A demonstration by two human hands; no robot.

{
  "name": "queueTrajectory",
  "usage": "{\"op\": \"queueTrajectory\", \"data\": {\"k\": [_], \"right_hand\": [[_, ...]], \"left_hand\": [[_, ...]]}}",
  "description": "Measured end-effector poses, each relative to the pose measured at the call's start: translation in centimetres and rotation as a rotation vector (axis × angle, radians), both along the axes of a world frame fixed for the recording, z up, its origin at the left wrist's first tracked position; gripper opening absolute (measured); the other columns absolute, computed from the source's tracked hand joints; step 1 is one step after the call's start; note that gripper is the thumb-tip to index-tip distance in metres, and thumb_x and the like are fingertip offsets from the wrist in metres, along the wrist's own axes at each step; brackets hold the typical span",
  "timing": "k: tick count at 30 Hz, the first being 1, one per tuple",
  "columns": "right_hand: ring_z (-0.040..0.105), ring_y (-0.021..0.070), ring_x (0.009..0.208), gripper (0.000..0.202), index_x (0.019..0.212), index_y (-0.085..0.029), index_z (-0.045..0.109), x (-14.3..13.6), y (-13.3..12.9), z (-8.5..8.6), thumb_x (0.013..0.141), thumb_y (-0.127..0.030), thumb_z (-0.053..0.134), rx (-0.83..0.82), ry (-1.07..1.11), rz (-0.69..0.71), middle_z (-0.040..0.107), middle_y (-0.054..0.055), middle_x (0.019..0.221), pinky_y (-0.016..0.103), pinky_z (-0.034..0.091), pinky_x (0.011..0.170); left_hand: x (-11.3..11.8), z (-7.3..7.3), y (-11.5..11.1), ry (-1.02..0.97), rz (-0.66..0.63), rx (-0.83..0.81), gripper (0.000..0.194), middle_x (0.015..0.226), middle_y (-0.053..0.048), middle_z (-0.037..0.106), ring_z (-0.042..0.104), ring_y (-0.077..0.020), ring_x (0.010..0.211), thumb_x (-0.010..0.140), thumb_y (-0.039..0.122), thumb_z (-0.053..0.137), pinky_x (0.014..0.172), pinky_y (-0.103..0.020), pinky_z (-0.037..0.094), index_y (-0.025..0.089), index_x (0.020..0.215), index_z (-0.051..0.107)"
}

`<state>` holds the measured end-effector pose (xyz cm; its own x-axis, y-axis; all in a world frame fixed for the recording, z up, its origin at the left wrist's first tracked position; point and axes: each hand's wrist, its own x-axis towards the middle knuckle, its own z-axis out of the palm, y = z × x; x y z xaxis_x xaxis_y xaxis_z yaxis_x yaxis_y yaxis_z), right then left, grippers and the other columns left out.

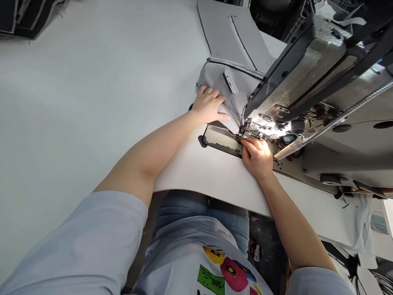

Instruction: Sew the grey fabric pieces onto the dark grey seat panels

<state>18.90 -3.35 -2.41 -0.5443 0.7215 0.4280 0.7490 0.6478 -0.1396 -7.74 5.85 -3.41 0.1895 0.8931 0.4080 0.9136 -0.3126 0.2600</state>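
A grey fabric piece (242,82) with dark edging lies under the head of a sewing machine (288,69), its near corner at the lit needle area. My left hand (210,105) rests on the fabric's left side, fingers spread. Close by the needle, my right hand (257,155) has thumb and fingers pinched together at the metal plate (222,139); what they hold, if anything, is too small to make out. A small light strip (231,81) lies on the fabric beyond my left hand.
Another grey panel (225,30) extends behind the machine on the white table (76,90). Dark fabric pieces (26,18) sit at the far left corner. A braided hose (353,108) slants down to the right of the needle. The table's front edge curves before my lap.
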Motion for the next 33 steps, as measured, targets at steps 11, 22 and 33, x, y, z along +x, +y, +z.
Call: {"op": "queueTrajectory", "data": {"k": [11,22,33], "right_hand": [[0.056,0.0257,0.101,0.042,0.130,-0.020,0.063,-1.8,-2.4,0.5,0.092,-0.018,0.046,-0.059,-0.046,0.209,0.065,0.010,0.124,0.040,0.046,0.085],[0.056,0.0266,0.106,0.035,0.119,-0.022,0.070,-1.5,-2.6,-0.4,0.093,-0.017,0.047,-0.109,-0.010,0.291,0.066,0.008,0.125,0.043,0.044,0.084],[0.058,0.0272,0.114,0.033,0.110,-0.024,0.072,-0.1,-2.5,-0.8,0.094,-0.018,0.044,-0.143,0.140,0.374,0.066,0.008,0.124,0.047,0.048,0.093]], "left_hand": [[-0.7,3.3,-16.5,0.288,0.281,-0.110,0.059,0.099,-0.020,0.064,0.059,-0.0363,0.099,0.085,0.065,0.057,0.088,-0.047,0.043,0.010,0.107,0.062],[-11.7,5.2,-22.0,0.366,0.196,-0.336,0.044,0.127,-0.015,0.063,0.057,-0.0305,0.121,0.082,0.028,0.048,0.101,-0.044,0.046,0.017,0.123,0.058],[-10.4,35.4,-18.3,0.410,0.594,0.256,0.070,0.097,-0.004,0.062,0.058,-0.0272,0.098,0.091,0.076,0.029,0.083,-0.047,0.049,0.019,0.117,0.059]]}}
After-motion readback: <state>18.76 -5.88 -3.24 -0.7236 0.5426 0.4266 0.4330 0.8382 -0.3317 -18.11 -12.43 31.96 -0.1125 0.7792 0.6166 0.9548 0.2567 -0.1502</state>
